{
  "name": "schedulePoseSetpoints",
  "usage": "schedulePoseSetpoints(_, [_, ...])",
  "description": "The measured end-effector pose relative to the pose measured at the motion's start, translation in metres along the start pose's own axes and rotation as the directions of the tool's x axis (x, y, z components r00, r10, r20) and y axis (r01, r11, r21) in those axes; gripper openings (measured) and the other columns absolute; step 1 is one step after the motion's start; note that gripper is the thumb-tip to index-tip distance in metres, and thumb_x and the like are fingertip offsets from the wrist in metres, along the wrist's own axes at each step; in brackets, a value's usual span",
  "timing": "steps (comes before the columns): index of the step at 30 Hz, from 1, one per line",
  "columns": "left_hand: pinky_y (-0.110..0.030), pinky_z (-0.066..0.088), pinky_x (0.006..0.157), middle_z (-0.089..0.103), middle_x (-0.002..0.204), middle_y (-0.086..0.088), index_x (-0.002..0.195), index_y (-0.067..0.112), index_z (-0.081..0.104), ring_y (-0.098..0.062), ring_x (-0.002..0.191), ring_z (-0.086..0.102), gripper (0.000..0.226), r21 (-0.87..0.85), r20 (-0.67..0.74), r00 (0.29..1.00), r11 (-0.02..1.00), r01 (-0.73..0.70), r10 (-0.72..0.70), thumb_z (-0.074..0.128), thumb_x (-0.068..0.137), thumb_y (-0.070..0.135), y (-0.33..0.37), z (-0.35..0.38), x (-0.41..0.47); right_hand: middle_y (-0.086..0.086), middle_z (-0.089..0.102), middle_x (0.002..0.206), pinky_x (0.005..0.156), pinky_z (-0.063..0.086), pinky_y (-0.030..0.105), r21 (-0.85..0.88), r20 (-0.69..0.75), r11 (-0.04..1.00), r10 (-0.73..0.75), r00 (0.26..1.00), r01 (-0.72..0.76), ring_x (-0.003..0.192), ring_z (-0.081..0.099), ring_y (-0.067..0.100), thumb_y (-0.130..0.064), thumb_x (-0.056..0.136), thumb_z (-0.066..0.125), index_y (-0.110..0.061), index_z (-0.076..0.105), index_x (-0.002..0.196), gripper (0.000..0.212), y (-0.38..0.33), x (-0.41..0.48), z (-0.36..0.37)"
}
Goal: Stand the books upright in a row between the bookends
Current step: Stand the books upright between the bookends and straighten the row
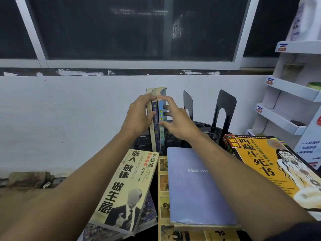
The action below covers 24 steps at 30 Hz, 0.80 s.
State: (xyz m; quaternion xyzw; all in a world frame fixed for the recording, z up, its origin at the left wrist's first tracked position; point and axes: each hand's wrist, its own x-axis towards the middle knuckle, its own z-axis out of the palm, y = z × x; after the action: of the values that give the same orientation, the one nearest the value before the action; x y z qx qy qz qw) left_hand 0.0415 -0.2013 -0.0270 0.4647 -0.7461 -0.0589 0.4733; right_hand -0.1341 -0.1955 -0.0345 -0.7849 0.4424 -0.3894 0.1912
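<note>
Left hand (139, 117): fingers curled round the left face of three upright books (155, 122), thumb across the spines. A firm grip.

Right hand (178, 122): fingers splayed and fairly straight, tips pressing the right face of the pack, thumb against the light blue spine. Not wrapped round it.

Upright books, count 3: cream, dark blue, light blue, left to right. They touch one another and stand on the far part of the dark table (203, 125).

Bookends (225, 108), count 2: black, upright, both right of the pack. One is just beyond the right hand, the other further right. The pack is not between them.

Flat books (196, 185), near side, at least 5:
- cream with a suited figure, left
- blue-violet, centre, lying on a yellow-panelled one
- orange, right
- a dark patterned one under the cream

White shelf unit (291, 87) far right. Window (139, 28) above the wall.
</note>
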Motion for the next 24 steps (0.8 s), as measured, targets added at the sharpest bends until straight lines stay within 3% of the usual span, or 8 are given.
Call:
schedulePoseSetpoints(3, [-0.042,0.05,0.105,0.057,0.139,-0.001,0.134,0.017,0.059,-0.019,0.121,0.059,0.049,0.003,0.004,1.0,1.0,0.013,-0.013,0.072,0.089,0.004,0.0,0.0,0.0,0.008,0.049,0.151,0.096,0.036,0.016,-0.008,0.008,1.0,0.002,1.0,-0.002,0.137,0.049,0.013,-0.006,0.092,0.073,-0.042,0.026,0.152,0.084,-0.003,-0.001,-0.001])
schedulePoseSetpoints(15, [-0.039,0.05,0.107,0.056,0.139,-0.003,0.135,0.015,0.057,-0.019,0.124,0.056,0.048,0.028,0.02,0.999,0.999,0.035,-0.035,0.071,0.09,0.004,0.009,-0.003,-0.002,0.008,0.047,0.153,0.108,0.038,0.026,-0.07,0.044,0.998,-0.005,0.999,0.008,0.142,0.042,0.014,-0.009,0.095,0.07,-0.042,0.02,0.154,0.084,-0.007,-0.001,-0.002])
schedulePoseSetpoints(18, [-0.041,0.049,0.108,0.054,0.141,-0.005,0.138,0.014,0.055,-0.021,0.126,0.055,0.051,0.036,0.049,0.998,0.999,0.025,-0.026,0.071,0.09,0.004,0.012,-0.007,-0.003,0.009,0.047,0.153,0.104,0.04,0.027,-0.108,0.063,0.994,-0.011,0.998,0.018,0.142,0.043,0.02,-0.011,0.096,0.068,-0.042,0.017,0.154,0.084,-0.008,-0.001,-0.004])
schedulePoseSetpoints(22, [-0.037,0.045,0.111,0.047,0.147,-0.007,0.145,0.014,0.048,-0.023,0.131,0.051,0.057,0.061,0.129,0.991,0.998,0.03,-0.038,0.07,0.092,0.009,0.017,-0.012,-0.006,0.012,0.049,0.15,0.106,0.049,0.046,-0.135,0.128,0.991,0.033,0.991,-0.015,0.138,0.049,0.026,-0.02,0.096,0.069,-0.048,0.005,0.155,0.091,-0.006,-0.003,-0.012])
schedulePoseSetpoints(24, [-0.029,0.043,0.109,0.044,0.149,-0.008,0.147,0.013,0.045,-0.022,0.132,0.049,0.061,0.07,0.161,0.986,0.997,0.043,-0.053,0.071,0.092,0.012,0.02,-0.015,-0.008,0.008,0.047,0.153,0.11,0.046,0.045,-0.136,0.151,0.99,0.064,0.986,-0.043,0.142,0.044,0.021,-0.028,0.094,0.071,-0.044,-0.004,0.157,0.098,-0.006,-0.008,-0.018])
